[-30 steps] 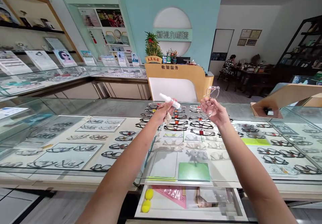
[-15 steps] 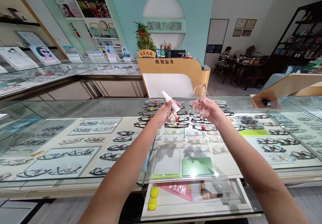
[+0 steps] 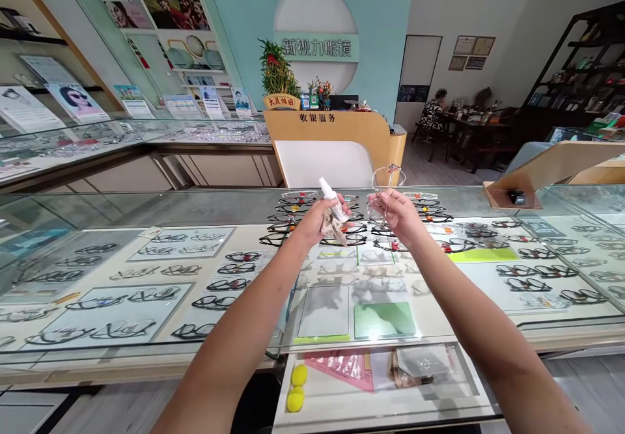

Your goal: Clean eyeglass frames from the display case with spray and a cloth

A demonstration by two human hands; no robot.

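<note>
My left hand is closed around a small white spray bottle, its narrow tip slanting up and to the left. A crumpled pale cloth is bunched in the same hand below the bottle. In my right hand is a pair of clear-framed eyeglasses, pinched and held on end, with one lens rim above the fingers. Both hands are raised over the glass counter, a short gap between them. Rows of dark-framed eyeglasses lie below and behind them.
Under the glass counter lie more eyeglasses on pale trays. An open drawer in front holds yellow round cases and a pink packet. A wooden stand is at right. A person sits beyond, near a wooden cashier desk.
The eyeglasses in my right hand have turned and shifted slightly left. The spray bottle stands more upright in my left hand, and more of the cloth shows.
</note>
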